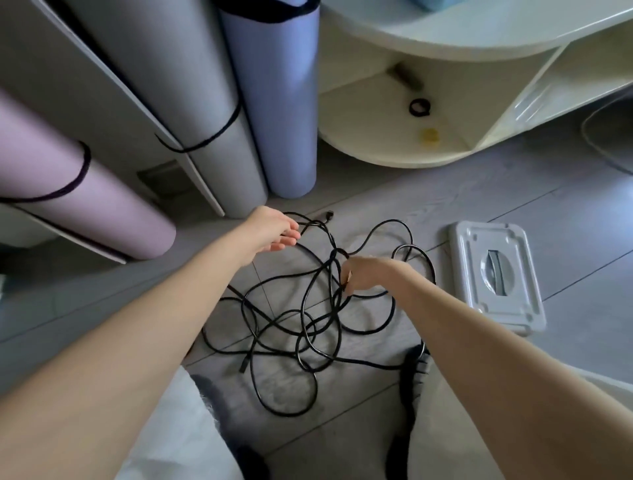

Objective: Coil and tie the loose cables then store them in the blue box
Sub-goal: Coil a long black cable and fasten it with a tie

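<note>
A long black cable (308, 329) lies in a loose tangle on the grey floor between my legs. My right hand (366, 274) grips a bundle of its strands near the middle of the tangle. My left hand (274, 229) reaches out over the far left part of the cable with fingers straight, close to a strand that runs to a plug end (329, 216). A white box lid (496, 277) with a handle recess lies flat on the floor to the right. A blue object (431, 4) shows at the top edge on the shelf unit; I cannot tell if it is the box.
Three rolled mats, pink (85, 205), grey (191, 113) and lilac (277, 102), lean at the far left. A white curved shelf unit (394, 150) stands behind, holding a black ring (418, 107) and a yellow item (430, 136). My dark slippers (416, 373) flank the cable.
</note>
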### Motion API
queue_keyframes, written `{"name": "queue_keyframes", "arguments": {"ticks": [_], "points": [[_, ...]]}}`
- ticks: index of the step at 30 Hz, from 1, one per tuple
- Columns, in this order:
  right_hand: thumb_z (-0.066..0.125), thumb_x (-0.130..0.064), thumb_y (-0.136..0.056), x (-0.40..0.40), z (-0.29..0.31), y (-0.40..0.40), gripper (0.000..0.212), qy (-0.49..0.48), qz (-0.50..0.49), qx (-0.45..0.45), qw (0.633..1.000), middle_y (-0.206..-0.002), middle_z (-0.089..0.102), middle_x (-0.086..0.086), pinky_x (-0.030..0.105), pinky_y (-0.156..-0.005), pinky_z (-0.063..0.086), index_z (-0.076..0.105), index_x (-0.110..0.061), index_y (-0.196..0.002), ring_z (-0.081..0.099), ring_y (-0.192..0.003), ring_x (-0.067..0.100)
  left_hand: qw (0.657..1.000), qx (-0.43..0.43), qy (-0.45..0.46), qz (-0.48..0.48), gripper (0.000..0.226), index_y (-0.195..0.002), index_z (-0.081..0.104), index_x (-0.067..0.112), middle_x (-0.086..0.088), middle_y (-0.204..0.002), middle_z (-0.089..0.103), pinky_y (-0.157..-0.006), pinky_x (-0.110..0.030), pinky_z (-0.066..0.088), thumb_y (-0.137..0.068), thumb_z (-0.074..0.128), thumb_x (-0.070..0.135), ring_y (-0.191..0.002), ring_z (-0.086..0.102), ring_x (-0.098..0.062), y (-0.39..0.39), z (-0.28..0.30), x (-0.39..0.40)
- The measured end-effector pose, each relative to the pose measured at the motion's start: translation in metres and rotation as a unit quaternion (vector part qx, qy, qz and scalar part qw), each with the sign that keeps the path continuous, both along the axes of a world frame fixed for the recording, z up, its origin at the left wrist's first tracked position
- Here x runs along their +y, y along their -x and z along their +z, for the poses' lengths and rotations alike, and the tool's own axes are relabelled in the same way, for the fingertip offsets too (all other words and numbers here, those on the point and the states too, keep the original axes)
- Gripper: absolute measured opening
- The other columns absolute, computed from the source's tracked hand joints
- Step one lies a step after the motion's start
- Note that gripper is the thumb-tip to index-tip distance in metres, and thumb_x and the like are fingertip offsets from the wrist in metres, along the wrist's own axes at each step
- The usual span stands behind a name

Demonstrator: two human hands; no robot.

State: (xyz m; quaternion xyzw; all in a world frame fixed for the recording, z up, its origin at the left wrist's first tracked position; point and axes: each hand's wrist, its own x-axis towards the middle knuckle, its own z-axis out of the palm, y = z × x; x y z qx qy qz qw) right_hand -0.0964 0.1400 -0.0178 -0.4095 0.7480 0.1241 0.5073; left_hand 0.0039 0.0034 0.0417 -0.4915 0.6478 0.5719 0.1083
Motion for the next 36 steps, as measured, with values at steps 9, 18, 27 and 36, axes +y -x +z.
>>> {"name": "queue_keyframes", "arguments": {"ticks": [9, 18, 27, 36], "points": [[0.056, -0.017, -0.085, -0.043, 0.133, 0.004, 0.02, 0.333, 0.005, 0.159, 0.929, -0.086, 0.062, 0.012, 0.032, -0.071, 0.048, 0.071, -0.012, -0.097, 0.057, -0.081, 0.027, 0.98, 0.084, 0.068, -0.168, 0.019, -0.091, 0.055, 0.017, -0.001, -0.087, 0.052, -0.063, -0.022, 0.043, -0.088, 0.051, -0.001, -0.083, 0.05, -0.018, 0.0, 0.051, 0.022], [0.055, -0.02, -0.086, -0.038, 0.292, -0.017, 0.023, 0.574, -0.085, 0.244, 0.777, -0.088, 0.07, 0.007, 0.036, -0.074, 0.049, 0.071, -0.005, -0.092, 0.059, -0.081, 0.023, 0.887, 0.223, 0.392, -0.1, 0.012, -0.086, 0.059, 0.018, 0.004, -0.085, 0.062, -0.071, -0.024, 0.042, -0.087, 0.051, 0.009, -0.069, 0.056, -0.014, -0.014, 0.171, 0.002], [0.052, -0.019, -0.089, -0.004, 0.312, -0.025, 0.021, 0.616, -0.134, 0.288, 0.721, -0.09, 0.069, 0.006, 0.03, -0.072, 0.043, 0.071, -0.012, -0.095, 0.059, -0.087, 0.025, 0.952, 0.068, 0.195, -0.228, 0.004, -0.093, 0.056, 0.009, -0.013, -0.096, 0.056, -0.053, -0.014, 0.045, -0.094, 0.052, 0.009, -0.066, 0.052, -0.016, -0.067, 0.182, 0.007], [0.046, -0.008, -0.093, 0.014, 0.273, -0.016, 0.028, 0.306, -0.073, 0.269, 0.91, -0.102, 0.064, 0.01, 0.031, -0.062, 0.043, 0.057, -0.008, -0.119, 0.055, -0.081, 0.024, 0.95, 0.157, 0.264, -0.056, 0.028, -0.076, 0.059, 0.006, -0.001, -0.057, 0.061, -0.052, -0.019, 0.044, -0.096, 0.039, 0.005, -0.035, 0.053, -0.003, -0.052, 0.18, -0.014]]}}
